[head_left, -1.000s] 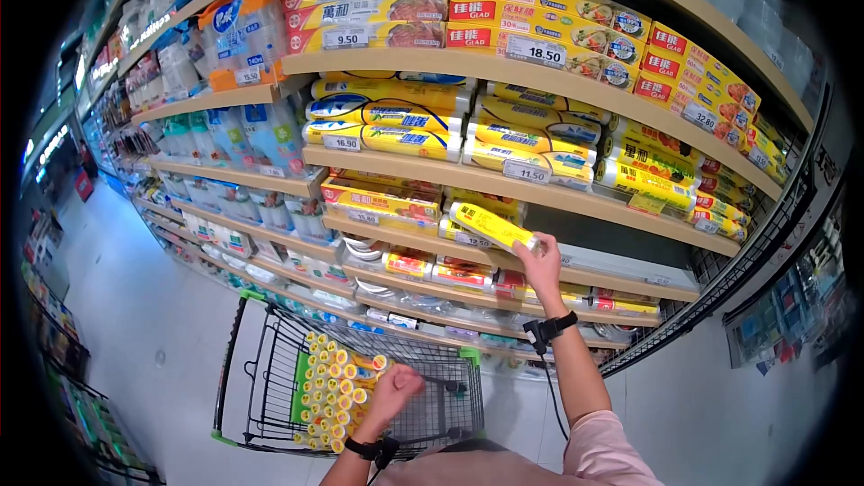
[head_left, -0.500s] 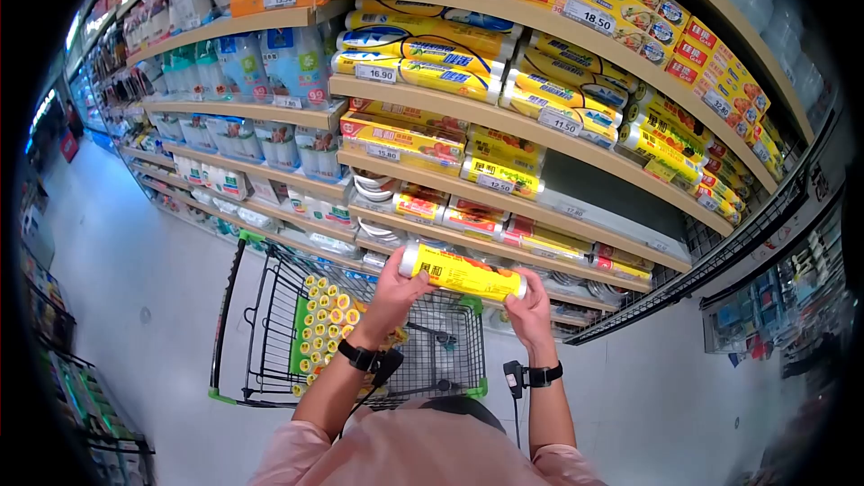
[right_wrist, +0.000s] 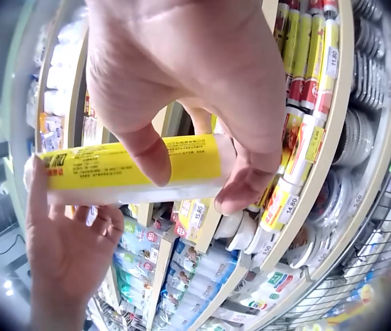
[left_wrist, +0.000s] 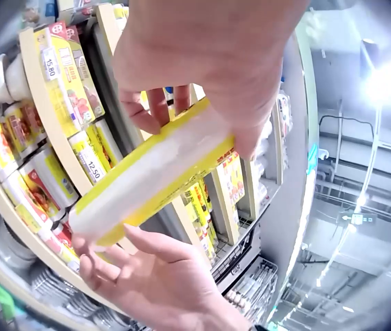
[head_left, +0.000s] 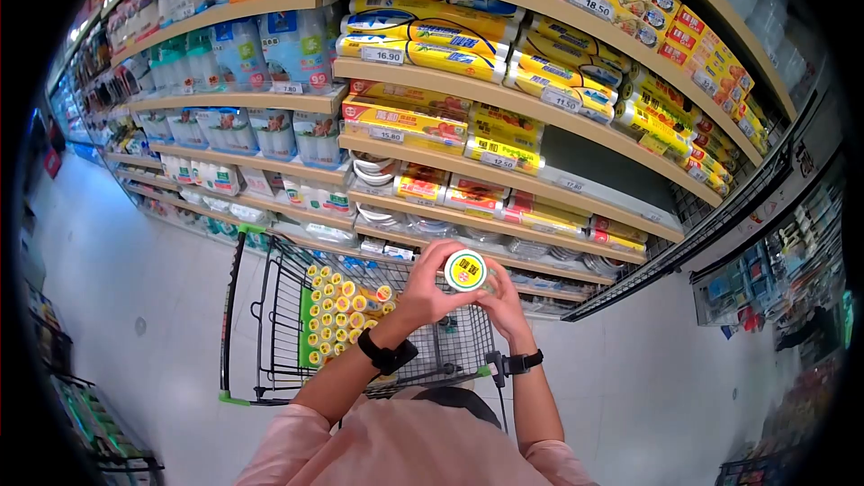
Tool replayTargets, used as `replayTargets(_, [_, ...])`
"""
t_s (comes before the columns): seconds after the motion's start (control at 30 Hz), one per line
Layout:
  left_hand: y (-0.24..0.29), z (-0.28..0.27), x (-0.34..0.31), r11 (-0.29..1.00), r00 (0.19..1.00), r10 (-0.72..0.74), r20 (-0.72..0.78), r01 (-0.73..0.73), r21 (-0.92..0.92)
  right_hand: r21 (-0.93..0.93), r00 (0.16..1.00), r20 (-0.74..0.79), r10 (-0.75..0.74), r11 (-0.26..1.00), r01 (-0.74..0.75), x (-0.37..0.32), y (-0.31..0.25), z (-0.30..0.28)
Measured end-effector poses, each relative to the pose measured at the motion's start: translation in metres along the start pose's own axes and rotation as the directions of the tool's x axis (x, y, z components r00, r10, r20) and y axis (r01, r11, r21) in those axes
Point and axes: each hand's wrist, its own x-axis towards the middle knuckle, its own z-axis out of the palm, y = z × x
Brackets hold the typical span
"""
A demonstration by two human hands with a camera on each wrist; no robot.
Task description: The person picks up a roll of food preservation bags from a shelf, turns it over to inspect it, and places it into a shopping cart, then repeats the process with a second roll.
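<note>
Both hands hold a yellow-wrapped roll (head_left: 465,270) above the shopping cart, its round end cap facing the head camera. My left hand (head_left: 427,283) grips one end, thumb and fingers around it. At the other end, the thumb and fingers of my right hand (head_left: 502,306) curl about the roll. In the left wrist view the roll (left_wrist: 150,176) slants between the two hands, its pale side showing. Small print covers the yellow label of the roll (right_wrist: 133,162) in the right wrist view. Below, the cart (head_left: 261,324) carries many upright rolls (head_left: 342,306) with yellow caps.
Ahead stands a tall shelf unit (head_left: 432,157) of yellow rolls, boxes and price tags. One shelf section (head_left: 585,171) has a dark gap right of the 12.50 tag. Cups and bottles (head_left: 270,49) fill the left shelves. A floor aisle (head_left: 135,261) runs along the left.
The right hand has brought the roll from the shelf down to the cart, where the left hand rose and took its other end. Since then the roll has turned end-on toward the head camera.
</note>
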Motion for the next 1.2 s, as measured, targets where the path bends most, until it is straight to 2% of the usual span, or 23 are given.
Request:
replayTargets(0.07, [0.006, -0.001, -0.001, 1.0, 1.0, -0.015, -0.02, 0.015, 0.003, -0.09, 1.0, 0.0, -0.017, 0.996, 0.017, 0.005, 0.009, 0.004])
replayTargets(0.1, [0.014, -0.004, 0.0, 1.0, 1.0, -0.019, -0.012, 0.019, 0.024, -0.1, 0.999, -0.026, 0.04, 0.994, -0.042, 0.006, 0.004, 0.01])
replayTargets(0.2, [0.022, -0.01, -0.002, 0.999, 0.999, -0.026, -0.022, 0.027, 0.044, -0.2, 0.997, 0.022, -0.07, 0.977, 0.073, 0.013, 0.016, 0.011])
replayTargets(0.23, [0.023, -0.011, -0.004, 0.999, 0.999, -0.042, -0.02, 0.043, 0.028, -0.265, 0.998, 0.028, -0.057, 0.962, 0.063, 0.008, 0.012, 0.014])
replayTargets(0.27, [0.023, -0.013, -0.007, 0.998, 0.998, -0.058, -0.017, 0.058, 0.012, -0.208, 1.0, 0.021, 0.005, 0.978, 0.0, 0.004, 0.007, 0.017])
replayTargets(0.3, [0.022, -0.014, -0.01, 0.997, 0.998, -0.056, -0.02, 0.058, 0.06, -0.27, 0.998, 0.052, -0.034, 0.962, 0.047, 0.003, 0.01, 0.014])
replayTargets(0.33, [0.019, -0.015, -0.014, 0.988, 0.986, -0.152, -0.064, 0.149, -0.046, -0.329, 0.994, 0.086, -0.073, 0.94, 0.097, 0.001, 0.012, 0.011])
replayTargets(0.37, [0.014, -0.015, -0.019, 0.961, 0.964, -0.247, -0.097, 0.231, -0.153, -0.309, 0.996, 0.072, -0.06, 0.948, 0.08, -0.004, 0.012, 0.006])
replayTargets(0.4, [0.006, -0.016, -0.022, 0.917, 0.933, -0.341, -0.116, 0.303, -0.26, -0.288, 0.997, 0.06, -0.05, 0.955, 0.065, -0.011, 0.002, 0.008])
replayTargets(0.43, [-0.004, -0.02, -0.023, 0.874, 0.9, -0.415, -0.135, 0.353, -0.335, -0.168, 0.999, 0.052, -0.01, 0.986, 0.019, -0.018, -0.003, 0.009])
replayTargets(0.47, [-0.012, -0.023, -0.023, 0.782, 0.84, -0.525, -0.137, 0.412, -0.468, -0.172, 0.998, 0.048, -0.046, 0.984, 0.053, -0.019, -0.006, 0.006])
replayTargets(0.53, [-0.019, -0.037, -0.021, 0.721, 0.79, -0.6, -0.123, 0.469, -0.51, -0.177, 0.992, 0.036, -0.118, 0.976, 0.123, -0.022, -0.019, 0.008])
replayTargets(0.6, [-0.02, -0.049, -0.02, 0.574, 0.764, -0.645, 0.022, 0.503, -0.646, -0.06, 0.989, -0.018, -0.146, 0.988, 0.144, -0.024, -0.034, 0.013])
replayTargets(0.63, [-0.02, -0.053, -0.019, 0.488, 0.746, -0.658, 0.1, 0.524, -0.698, -0.023, 0.986, -0.041, -0.164, 0.986, 0.163, -0.024, -0.04, 0.015])
replayTargets(0.7, [-0.022, -0.056, -0.021, 0.449, 0.758, -0.635, 0.152, 0.522, -0.725, 0.029, 0.973, -0.069, -0.218, 0.975, 0.221, -0.025, -0.047, 0.019])
replayTargets(0.83, [-0.013, -0.06, -0.02, 0.352, 0.816, -0.529, 0.233, 0.461, -0.815, 0.09, 0.973, 0.025, -0.228, 0.97, 0.225, -0.031, -0.068, 0.022])
replayTargets(0.93, [-0.01, -0.067, -0.02, 0.323, 0.811, -0.515, 0.278, 0.484, -0.813, 0.193, 0.973, 0.05, -0.224, 0.958, 0.211, -0.033, -0.085, 0.027])
replayTargets(1.07, [-0.017, -0.066, -0.019, 0.253, 0.777, -0.573, 0.26, 0.469, -0.846, 0.191, 0.963, 0.088, -0.254, 0.953, 0.234, -0.024, -0.082, 0.031])
replayTargets(1.1, [-0.016, -0.065, -0.018, 0.272, 0.739, -0.641, 0.208, 0.473, -0.838, 0.14, 0.958, 0.1, -0.269, 0.957, 0.254, -0.023, -0.082, 0.033])
replayTargets(1.2, [-0.021, -0.074, -0.019, 0.327, 0.693, -0.688, 0.217, 0.563, -0.759, 0.044, 0.951, 0.122, -0.283, 0.959, 0.28, -0.019, -0.08, 0.038])
